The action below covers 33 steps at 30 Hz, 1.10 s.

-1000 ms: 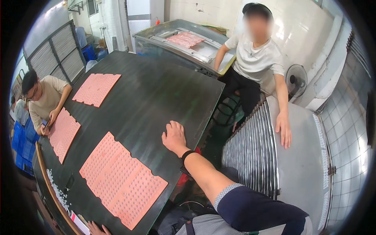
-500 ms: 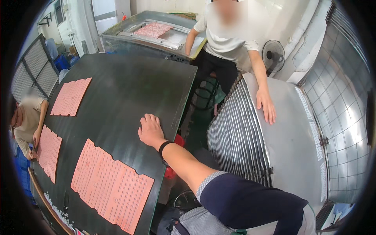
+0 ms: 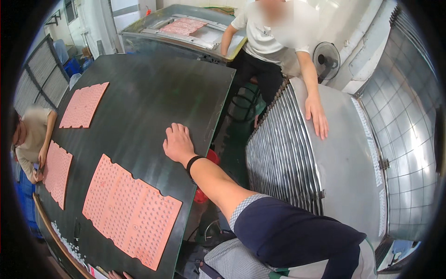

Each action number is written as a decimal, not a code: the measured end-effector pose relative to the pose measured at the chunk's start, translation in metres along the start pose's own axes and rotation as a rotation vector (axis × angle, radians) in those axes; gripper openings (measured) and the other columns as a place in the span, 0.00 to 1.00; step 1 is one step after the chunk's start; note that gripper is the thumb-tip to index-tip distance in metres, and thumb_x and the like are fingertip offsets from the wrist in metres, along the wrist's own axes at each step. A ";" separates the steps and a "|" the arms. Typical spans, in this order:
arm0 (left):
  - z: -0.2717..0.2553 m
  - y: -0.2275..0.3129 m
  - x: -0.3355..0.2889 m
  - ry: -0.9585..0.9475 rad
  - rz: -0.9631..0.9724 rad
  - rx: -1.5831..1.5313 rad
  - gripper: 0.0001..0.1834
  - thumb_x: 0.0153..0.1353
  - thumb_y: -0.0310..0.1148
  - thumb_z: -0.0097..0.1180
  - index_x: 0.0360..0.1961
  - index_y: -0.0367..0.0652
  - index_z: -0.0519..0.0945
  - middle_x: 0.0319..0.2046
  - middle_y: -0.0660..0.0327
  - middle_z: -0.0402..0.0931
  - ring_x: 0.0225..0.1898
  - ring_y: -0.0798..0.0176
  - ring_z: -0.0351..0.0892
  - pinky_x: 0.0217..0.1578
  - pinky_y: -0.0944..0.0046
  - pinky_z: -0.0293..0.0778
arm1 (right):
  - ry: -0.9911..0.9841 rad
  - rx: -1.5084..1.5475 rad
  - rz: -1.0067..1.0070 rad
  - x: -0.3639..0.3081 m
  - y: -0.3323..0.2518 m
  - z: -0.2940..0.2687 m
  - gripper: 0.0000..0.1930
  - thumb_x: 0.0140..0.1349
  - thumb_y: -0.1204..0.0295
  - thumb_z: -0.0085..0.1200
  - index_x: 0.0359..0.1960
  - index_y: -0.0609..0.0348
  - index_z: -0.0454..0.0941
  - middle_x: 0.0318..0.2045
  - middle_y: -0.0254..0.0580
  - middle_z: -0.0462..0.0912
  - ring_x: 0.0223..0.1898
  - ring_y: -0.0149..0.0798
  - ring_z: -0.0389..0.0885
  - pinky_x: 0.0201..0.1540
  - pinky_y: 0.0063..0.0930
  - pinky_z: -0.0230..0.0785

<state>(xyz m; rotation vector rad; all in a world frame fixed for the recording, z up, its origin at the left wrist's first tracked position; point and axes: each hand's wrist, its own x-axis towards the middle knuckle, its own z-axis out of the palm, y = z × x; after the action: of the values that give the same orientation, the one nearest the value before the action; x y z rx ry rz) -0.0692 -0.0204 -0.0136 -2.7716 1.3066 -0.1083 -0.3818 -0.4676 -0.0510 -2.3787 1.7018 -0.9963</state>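
My right hand [image 3: 179, 143] rests palm down on the dark tabletop [image 3: 153, 97], fingers loosely spread, holding nothing; a black band circles its wrist. Nearest to it is a large pink sheet [image 3: 132, 209] dotted with rows of small holes or studs, with notches along its edges. Only the fingertips of my left hand [image 3: 119, 275] show at the lower edge, stretched apart over the table near the front edge, touching nothing I can make out. Two more pink sheets, one farther back [image 3: 84, 105] and one at the left [image 3: 58, 174], lie flat on the table.
A co-worker's hand [image 3: 42, 162] works at the left sheet. Another person's hand [image 3: 317, 118] lies on a grey metal panel [image 3: 344, 153] beside stacked metal racks [image 3: 283, 158]. Behind are a tub [image 3: 148, 39] and a fan [image 3: 326, 60]. White bits [image 3: 67, 242] lie near the front-left rim.
The view has tilted down a little, so the table and sheets sit higher in the picture. Fingertips have come in at the lower edge. My right hand stays resting on the table.
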 end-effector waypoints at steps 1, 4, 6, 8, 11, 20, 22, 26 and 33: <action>0.000 0.001 0.000 0.006 0.001 0.006 0.32 0.65 0.49 0.41 0.59 0.30 0.66 0.60 0.37 0.60 0.62 0.37 0.57 0.62 0.45 0.54 | -0.022 0.010 0.010 0.000 0.000 -0.002 0.13 0.52 0.68 0.52 0.36 0.63 0.71 0.43 0.51 0.69 0.51 0.49 0.65 0.56 0.43 0.56; 0.001 0.000 -0.002 0.021 0.014 0.004 0.32 0.65 0.49 0.42 0.58 0.30 0.66 0.59 0.36 0.61 0.61 0.37 0.59 0.61 0.44 0.55 | -0.039 0.024 0.020 -0.001 -0.001 0.000 0.14 0.52 0.68 0.52 0.38 0.64 0.70 0.45 0.52 0.69 0.52 0.50 0.65 0.58 0.44 0.55; 0.000 0.002 -0.003 0.021 0.023 0.006 0.32 0.65 0.49 0.42 0.58 0.30 0.66 0.59 0.36 0.61 0.61 0.37 0.59 0.60 0.43 0.56 | -0.032 0.018 0.018 -0.002 0.001 -0.001 0.14 0.52 0.68 0.53 0.38 0.64 0.71 0.45 0.52 0.69 0.52 0.50 0.65 0.58 0.44 0.55; 0.000 0.002 -0.003 0.021 0.027 0.010 0.32 0.64 0.49 0.42 0.57 0.30 0.67 0.58 0.36 0.62 0.61 0.36 0.60 0.60 0.43 0.57 | -0.038 0.031 0.015 -0.003 0.001 -0.001 0.14 0.53 0.68 0.52 0.38 0.64 0.71 0.45 0.52 0.69 0.52 0.50 0.65 0.58 0.44 0.55; 0.000 0.001 -0.003 0.024 0.018 0.007 0.31 0.64 0.48 0.43 0.57 0.29 0.67 0.58 0.36 0.62 0.61 0.36 0.59 0.60 0.43 0.57 | -0.058 0.023 0.025 -0.002 0.000 -0.001 0.14 0.53 0.68 0.52 0.38 0.64 0.71 0.45 0.52 0.69 0.53 0.50 0.65 0.58 0.43 0.55; 0.001 0.000 -0.002 0.013 0.004 0.016 0.32 0.64 0.48 0.43 0.58 0.29 0.66 0.59 0.35 0.60 0.61 0.36 0.58 0.60 0.43 0.56 | 0.033 -0.004 -0.020 -0.002 0.002 0.002 0.12 0.52 0.68 0.52 0.35 0.63 0.71 0.40 0.50 0.69 0.49 0.48 0.66 0.54 0.42 0.57; -0.001 0.002 -0.003 0.020 0.010 -0.002 0.32 0.64 0.48 0.42 0.58 0.29 0.66 0.60 0.35 0.59 0.61 0.36 0.58 0.61 0.43 0.55 | 0.029 -0.003 -0.020 -0.002 0.002 0.003 0.12 0.52 0.68 0.52 0.35 0.63 0.71 0.41 0.51 0.69 0.49 0.49 0.66 0.54 0.43 0.57; -0.007 0.009 -0.003 -0.012 -0.019 0.007 0.32 0.64 0.49 0.42 0.58 0.29 0.66 0.60 0.35 0.59 0.62 0.36 0.58 0.61 0.43 0.55 | 0.007 0.007 -0.010 -0.001 0.003 0.002 0.12 0.52 0.68 0.52 0.35 0.63 0.71 0.42 0.51 0.69 0.49 0.49 0.66 0.54 0.43 0.57; 0.005 -0.003 -0.001 -0.003 -0.015 0.030 0.33 0.65 0.50 0.41 0.59 0.31 0.65 0.61 0.35 0.57 0.62 0.35 0.57 0.60 0.43 0.56 | 0.003 0.004 -0.009 -0.002 0.003 0.004 0.12 0.52 0.68 0.52 0.35 0.63 0.71 0.42 0.51 0.69 0.50 0.49 0.65 0.55 0.43 0.56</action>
<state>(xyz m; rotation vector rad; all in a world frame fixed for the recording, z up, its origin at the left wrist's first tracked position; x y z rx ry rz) -0.0677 -0.0175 -0.0182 -2.7555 1.2735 -0.1241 -0.3821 -0.4680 -0.0563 -2.3851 1.6906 -1.0047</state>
